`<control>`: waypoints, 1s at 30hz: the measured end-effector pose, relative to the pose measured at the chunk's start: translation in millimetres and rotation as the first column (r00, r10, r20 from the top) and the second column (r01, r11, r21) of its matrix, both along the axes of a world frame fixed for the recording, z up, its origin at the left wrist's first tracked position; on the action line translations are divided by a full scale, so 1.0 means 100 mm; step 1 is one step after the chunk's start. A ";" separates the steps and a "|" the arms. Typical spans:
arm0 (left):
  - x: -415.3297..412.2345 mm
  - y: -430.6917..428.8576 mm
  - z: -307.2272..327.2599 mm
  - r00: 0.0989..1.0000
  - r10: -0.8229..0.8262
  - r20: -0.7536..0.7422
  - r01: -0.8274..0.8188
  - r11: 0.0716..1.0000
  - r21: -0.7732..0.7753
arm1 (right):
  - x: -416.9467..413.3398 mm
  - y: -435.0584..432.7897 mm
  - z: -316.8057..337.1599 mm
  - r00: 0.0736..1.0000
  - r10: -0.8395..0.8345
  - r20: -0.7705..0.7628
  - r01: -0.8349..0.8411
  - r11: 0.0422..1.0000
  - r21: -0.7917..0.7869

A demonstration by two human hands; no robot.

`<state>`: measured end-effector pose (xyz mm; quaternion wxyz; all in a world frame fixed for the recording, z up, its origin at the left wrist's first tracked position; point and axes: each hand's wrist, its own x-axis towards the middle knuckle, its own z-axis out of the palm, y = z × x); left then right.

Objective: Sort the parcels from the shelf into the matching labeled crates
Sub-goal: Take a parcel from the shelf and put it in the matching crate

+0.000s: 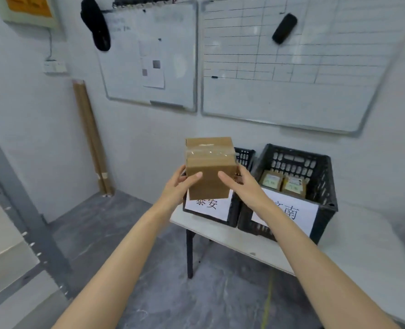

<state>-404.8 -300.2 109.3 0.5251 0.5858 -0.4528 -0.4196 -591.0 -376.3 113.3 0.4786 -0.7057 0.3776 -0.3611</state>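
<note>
Both hands hold a taped cardboard parcel (pixel 209 167) up at mid-frame: left hand (pixel 181 184) and right hand (pixel 241 184) clasp its sides, thumbs on the near face. It hangs over the left labeled crate (pixel 245 157). The right crate (pixel 324 186) holds small parcels (pixel 283 182).

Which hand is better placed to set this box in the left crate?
Probably left: the left hand grips the box on its open side; the right hand is nearer the right crate.
</note>
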 end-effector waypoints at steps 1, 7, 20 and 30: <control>-0.07 -0.12 0.00 0.999 -0.035 -0.006 0.035 0.999 0.006 | -0.11 -0.07 0.00 0.999 -0.045 -0.012 0.045 0.999 0.009; -0.40 -0.96 0.00 0.985 -0.169 -0.033 0.170 0.985 0.020 | -0.61 -0.60 -0.01 0.969 -0.246 -0.030 0.247 0.969 0.033; -0.77 -2.78 -0.10 0.900 -0.429 0.074 0.429 0.903 0.018 | -1.04 -1.92 -0.15 0.864 -0.494 -0.097 0.490 0.869 -0.067; -1.04 -3.49 -0.43 0.846 -0.514 0.137 0.531 0.837 -0.136 | -1.23 -2.39 -0.42 0.823 -0.525 -0.216 0.505 0.851 -0.144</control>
